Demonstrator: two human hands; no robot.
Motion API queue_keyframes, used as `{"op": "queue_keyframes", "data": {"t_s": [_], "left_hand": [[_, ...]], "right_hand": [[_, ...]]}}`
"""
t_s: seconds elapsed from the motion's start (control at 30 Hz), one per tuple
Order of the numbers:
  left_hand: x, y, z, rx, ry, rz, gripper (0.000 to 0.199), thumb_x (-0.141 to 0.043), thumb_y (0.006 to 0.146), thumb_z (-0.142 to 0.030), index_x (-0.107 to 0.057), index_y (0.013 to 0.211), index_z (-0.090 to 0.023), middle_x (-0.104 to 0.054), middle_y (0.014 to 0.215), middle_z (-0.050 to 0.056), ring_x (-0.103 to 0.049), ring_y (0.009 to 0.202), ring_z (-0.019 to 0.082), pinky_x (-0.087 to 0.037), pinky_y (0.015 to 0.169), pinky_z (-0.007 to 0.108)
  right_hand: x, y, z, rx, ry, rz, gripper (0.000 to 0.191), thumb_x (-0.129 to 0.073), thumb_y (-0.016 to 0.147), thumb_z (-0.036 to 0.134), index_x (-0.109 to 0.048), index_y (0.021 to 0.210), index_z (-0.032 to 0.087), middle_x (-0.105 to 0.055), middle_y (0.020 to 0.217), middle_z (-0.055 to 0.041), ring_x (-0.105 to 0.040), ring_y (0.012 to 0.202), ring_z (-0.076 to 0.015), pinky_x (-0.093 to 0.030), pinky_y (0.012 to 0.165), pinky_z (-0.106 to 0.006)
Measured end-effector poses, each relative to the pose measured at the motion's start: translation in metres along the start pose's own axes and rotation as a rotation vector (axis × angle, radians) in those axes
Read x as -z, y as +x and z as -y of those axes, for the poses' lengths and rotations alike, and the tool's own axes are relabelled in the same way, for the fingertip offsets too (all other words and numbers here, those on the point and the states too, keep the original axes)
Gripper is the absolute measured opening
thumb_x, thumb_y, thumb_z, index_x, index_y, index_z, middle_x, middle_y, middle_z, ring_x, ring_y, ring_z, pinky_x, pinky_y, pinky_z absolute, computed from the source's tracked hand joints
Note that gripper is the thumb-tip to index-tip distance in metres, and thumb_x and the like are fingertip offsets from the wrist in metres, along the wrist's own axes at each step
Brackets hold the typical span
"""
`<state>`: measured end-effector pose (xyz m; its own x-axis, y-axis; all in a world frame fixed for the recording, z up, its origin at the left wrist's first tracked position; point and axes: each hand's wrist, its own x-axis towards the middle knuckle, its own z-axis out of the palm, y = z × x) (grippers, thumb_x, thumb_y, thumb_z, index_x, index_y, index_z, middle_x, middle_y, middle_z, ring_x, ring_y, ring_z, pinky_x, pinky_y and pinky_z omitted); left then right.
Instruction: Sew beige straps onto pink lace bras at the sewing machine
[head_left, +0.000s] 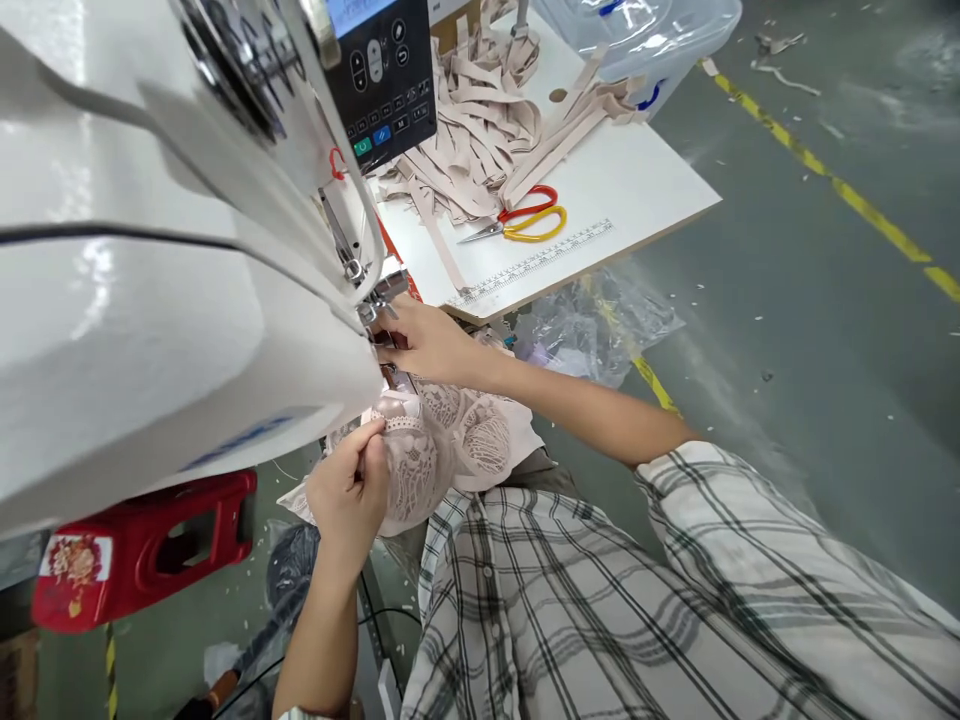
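A pale pink lace bra (416, 470) hangs below the needle area of a white sewing machine (135, 340). My left hand (351, 490) pinches the scalloped top edge of one cup between thumb and fingers. Beside the presser foot (375, 300), my right hand (427, 345) reaches in behind the machine head, its fingers bent and partly hidden. Whether those fingers hold fabric is not visible. A second lace cup (484, 440) droops under my right forearm.
On the white table (637, 190) lie beige strips (480, 130), red and yellow scissors (532, 225) and a printed ruler (547, 258). A control panel (386, 80) stands behind the needle. A red stool (150, 550) is at lower left, a clear plastic bin (675, 50) at upper right.
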<state>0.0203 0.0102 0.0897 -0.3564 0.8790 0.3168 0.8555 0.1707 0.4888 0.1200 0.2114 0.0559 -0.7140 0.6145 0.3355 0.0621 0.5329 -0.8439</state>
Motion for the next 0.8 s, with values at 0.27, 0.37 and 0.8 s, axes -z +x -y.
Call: {"op": "queue_keyframes", "data": {"t_s": [0.27, 0.37, 0.8], "left_hand": [[-0.003, 0.0, 0.004, -0.065, -0.015, -0.049, 0.02, -0.059, 0.093, -0.021, -0.077, 0.101, -0.02, -0.08, 0.091, 0.002, -0.069, 0.066, 0.011, -0.049, 0.063, 0.019], [-0.004, 0.002, 0.003, -0.079, -0.029, -0.047, 0.019, -0.06, 0.093, -0.02, -0.076, 0.102, -0.019, -0.08, 0.092, 0.001, -0.07, 0.07, 0.01, -0.049, 0.065, 0.018], [-0.018, -0.013, 0.007, -0.128, 0.091, -0.197, 0.029, -0.063, 0.09, -0.033, -0.061, 0.113, -0.016, -0.068, 0.107, 0.013, -0.063, 0.104, 0.025, -0.047, 0.093, 0.039]], "right_hand": [[-0.003, -0.001, -0.003, 0.024, 0.003, -0.04, 0.009, -0.063, 0.084, 0.019, -0.064, 0.093, 0.017, -0.061, 0.109, -0.0054, -0.059, 0.09, -0.0177, -0.045, 0.078, -0.028], [-0.001, -0.002, -0.002, 0.033, 0.004, -0.032, 0.009, -0.062, 0.086, 0.021, -0.063, 0.094, 0.017, -0.06, 0.108, -0.0056, -0.058, 0.089, -0.0174, -0.045, 0.078, -0.028], [-0.002, -0.002, -0.004, 0.085, 0.034, -0.048, 0.007, -0.056, 0.082, 0.012, -0.058, 0.087, 0.017, -0.057, 0.103, -0.0052, -0.054, 0.091, -0.0169, -0.043, 0.08, -0.027]]}}
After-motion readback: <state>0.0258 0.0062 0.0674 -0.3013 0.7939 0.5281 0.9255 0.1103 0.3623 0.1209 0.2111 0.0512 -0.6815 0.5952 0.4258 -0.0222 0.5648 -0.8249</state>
